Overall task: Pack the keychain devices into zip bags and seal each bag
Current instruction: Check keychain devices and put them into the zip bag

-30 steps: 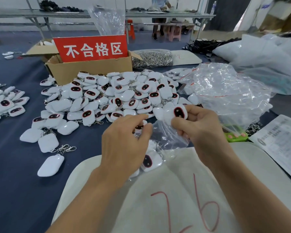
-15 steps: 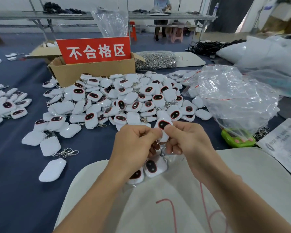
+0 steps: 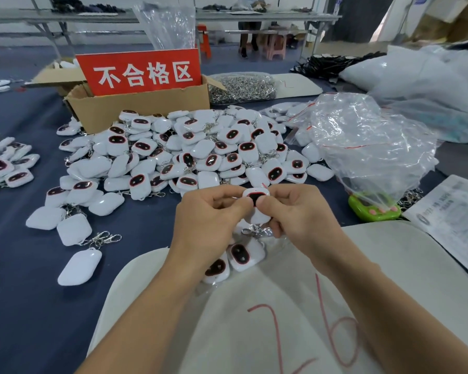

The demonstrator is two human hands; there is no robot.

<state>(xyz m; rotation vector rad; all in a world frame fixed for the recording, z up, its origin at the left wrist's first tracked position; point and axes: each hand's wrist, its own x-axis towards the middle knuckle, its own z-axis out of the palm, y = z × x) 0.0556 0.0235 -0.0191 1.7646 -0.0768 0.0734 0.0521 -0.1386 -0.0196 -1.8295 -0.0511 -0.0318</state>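
The zip bag (image 3: 271, 234) is clear & hard to see; only a shiny bit shows under the hands, w/ a metal clip in it. Can't tell if its top is shut. The left hand (image 3: 208, 220) & right hand (image 3: 300, 217) are together, thumbs touching. Both pinch one white keychain device (image 3: 256, 196). The thumbs hide the low part of its dark face. At 6 o'clock from it, 2 more devices (image 3: 241, 255) lie on a white sack (image 3: 281, 306), partly under the left wrist. The big pile (image 3: 189, 152) sits on the blue desk (image 3: 25, 292) at 11 o'clock. Loose clear bags (image 3: 368, 139) are at 2 o'clock.

1 sec ago the hands were apart & only the right one held the device. Now both hold it, lower & closer to the body.
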